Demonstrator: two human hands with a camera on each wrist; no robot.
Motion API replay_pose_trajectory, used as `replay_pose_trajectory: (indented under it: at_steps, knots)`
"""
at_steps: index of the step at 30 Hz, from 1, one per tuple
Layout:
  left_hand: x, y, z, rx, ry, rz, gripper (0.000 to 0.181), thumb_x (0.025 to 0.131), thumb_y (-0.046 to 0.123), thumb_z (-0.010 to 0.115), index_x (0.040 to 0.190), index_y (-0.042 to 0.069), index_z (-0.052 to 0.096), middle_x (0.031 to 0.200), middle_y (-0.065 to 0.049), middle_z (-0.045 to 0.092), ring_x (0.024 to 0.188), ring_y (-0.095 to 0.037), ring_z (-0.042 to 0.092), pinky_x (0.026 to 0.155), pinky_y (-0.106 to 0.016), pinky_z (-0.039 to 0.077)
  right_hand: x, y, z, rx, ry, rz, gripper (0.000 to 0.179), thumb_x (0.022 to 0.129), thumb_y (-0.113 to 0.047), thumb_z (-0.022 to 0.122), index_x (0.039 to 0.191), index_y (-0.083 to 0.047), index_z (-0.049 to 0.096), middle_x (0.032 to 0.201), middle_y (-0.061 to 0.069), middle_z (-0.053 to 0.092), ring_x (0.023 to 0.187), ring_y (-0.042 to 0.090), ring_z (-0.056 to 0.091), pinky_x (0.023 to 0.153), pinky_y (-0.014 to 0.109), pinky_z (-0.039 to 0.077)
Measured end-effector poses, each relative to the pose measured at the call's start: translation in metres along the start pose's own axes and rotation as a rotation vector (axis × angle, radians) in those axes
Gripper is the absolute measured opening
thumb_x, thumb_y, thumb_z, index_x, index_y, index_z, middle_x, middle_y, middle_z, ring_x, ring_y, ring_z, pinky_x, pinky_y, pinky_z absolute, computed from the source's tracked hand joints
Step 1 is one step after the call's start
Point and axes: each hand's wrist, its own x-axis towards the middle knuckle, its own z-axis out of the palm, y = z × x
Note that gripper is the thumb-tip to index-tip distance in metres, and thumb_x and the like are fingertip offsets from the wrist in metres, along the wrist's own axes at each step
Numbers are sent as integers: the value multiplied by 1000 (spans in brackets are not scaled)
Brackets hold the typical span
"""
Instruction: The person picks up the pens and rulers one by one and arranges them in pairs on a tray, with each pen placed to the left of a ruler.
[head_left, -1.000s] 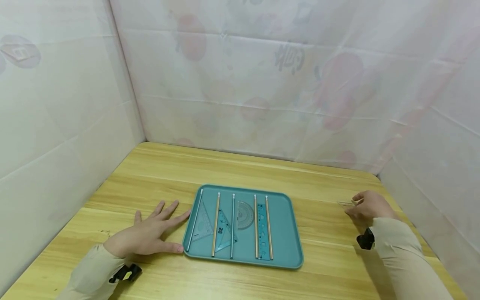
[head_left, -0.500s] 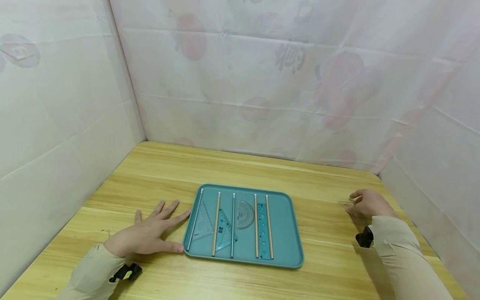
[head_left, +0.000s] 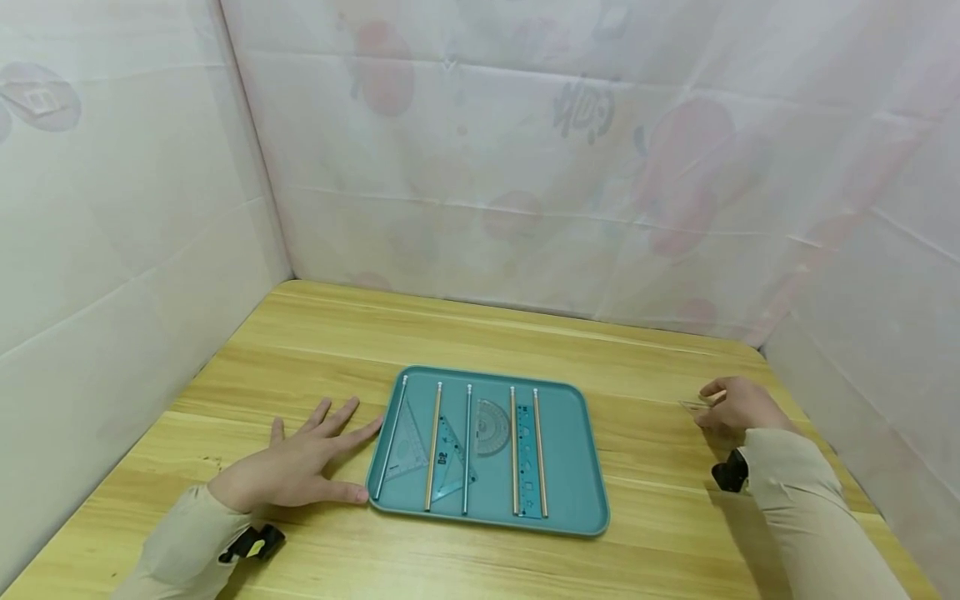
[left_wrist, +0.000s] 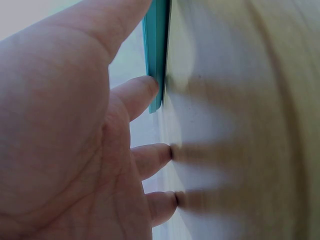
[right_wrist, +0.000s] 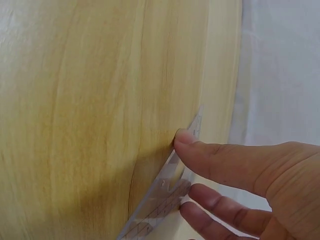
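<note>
My right hand [head_left: 741, 406] pinches a clear plastic set square [right_wrist: 160, 197] between thumb and fingers, low over the right side of the table. Its pointed tip and printed scale stick out past the thumb in the right wrist view, and part of it lies behind the fingers. My left hand [head_left: 292, 471] is spread on the table, with thumb and index fingertip at the left rim of a teal tray [head_left: 573, 467]. On the tray, several pencils [head_left: 432, 450] lie roughly parallel, with a clear set square [head_left: 407, 450], a blue set square [head_left: 444, 479], a protractor [head_left: 492, 429] and a blue ruler [head_left: 529, 467] among them.
The wooden table [head_left: 480, 325] has rounded far corners. Pale printed cloth walls [head_left: 480, 167] enclose it at the back and both sides. A strip of bare tray lies right of the last pencil, and bare wood separates the tray from my right hand.
</note>
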Motion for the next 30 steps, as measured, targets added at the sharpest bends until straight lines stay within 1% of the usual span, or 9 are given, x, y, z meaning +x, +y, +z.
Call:
replay_pose_trajectory:
  at_steps: [3, 6, 9, 14, 16, 17, 22, 26, 30]
  knots:
    - [0, 1, 0, 0, -2, 1, 100, 88, 79, 69, 170, 34, 33, 180, -23, 15, 160, -64, 8, 96, -103, 0, 0, 1, -1, -8, -6, 6, 71, 92, -26, 85, 141, 16, 56, 134, 40, 63, 106, 48, 70, 88, 61, 58]
    - [0, 2, 0, -2, -5, -1, 99, 88, 78, 69, 170, 34, 33, 180, -23, 15, 161, -64, 8, 97, -102, 0, 2, 5, -1, -8, -15, 13, 70, 91, -30, 86, 139, 14, 58, 141, 44, 55, 119, 62, 59, 94, 69, 54]
    - [-1, 2, 0, -5, -7, -4, 99, 88, 78, 69, 170, 35, 33, 180, -23, 14, 161, -64, 7, 97, -102, -1, 3, 11, -1, 16, -37, 21, 72, 91, -34, 86, 139, 12, 58, 146, 47, 48, 125, 67, 51, 98, 72, 51]
    - [-2, 2, 0, -5, -6, -3, 99, 88, 78, 69, 170, 35, 33, 180, -23, 14, 160, -64, 8, 97, -102, -1, 2, 20, -1, 44, -68, 18, 83, 91, -42, 85, 144, 14, 54, 145, 47, 48, 123, 61, 54, 98, 69, 52]
    - [-2, 2, 0, -6, -6, -2, 99, 88, 78, 70, 170, 35, 33, 180, -23, 14, 160, -64, 8, 97, -102, -1, 2, 22, -2, 47, -67, 16, 85, 91, -44, 85, 143, 15, 54, 143, 46, 51, 123, 60, 55, 98, 67, 52]
    - [-2, 2, 0, -7, -6, -2, 99, 88, 78, 70, 170, 35, 33, 180, -23, 13, 160, -65, 7, 97, -102, -2, 2, 22, -2, 47, -63, 13, 83, 91, -45, 85, 141, 14, 56, 141, 45, 53, 123, 59, 56, 97, 67, 53]
    - [-2, 2, 0, -10, -7, -5, 99, 88, 77, 70, 170, 34, 33, 180, -23, 13, 160, -64, 7, 97, -102, -2, 1, 23, -2, 65, -43, 11, 69, 91, -42, 86, 130, 12, 66, 125, 34, 68, 113, 48, 64, 94, 60, 55]
    - [-1, 2, 0, -8, -9, -6, 99, 88, 78, 70, 170, 34, 33, 180, -23, 13, 161, -64, 7, 97, -102, -2, -2, 23, -1, 62, -13, 21, 66, 91, -41, 86, 127, 11, 65, 120, 34, 68, 106, 44, 65, 88, 55, 56]
    - [0, 1, 1, -3, -7, -4, 100, 87, 79, 69, 170, 34, 34, 180, -22, 14, 161, -64, 7, 96, -102, -1, -5, 23, 0, 85, 15, 52, 60, 92, -36, 84, 125, 9, 64, 119, 35, 66, 100, 42, 64, 81, 49, 55]
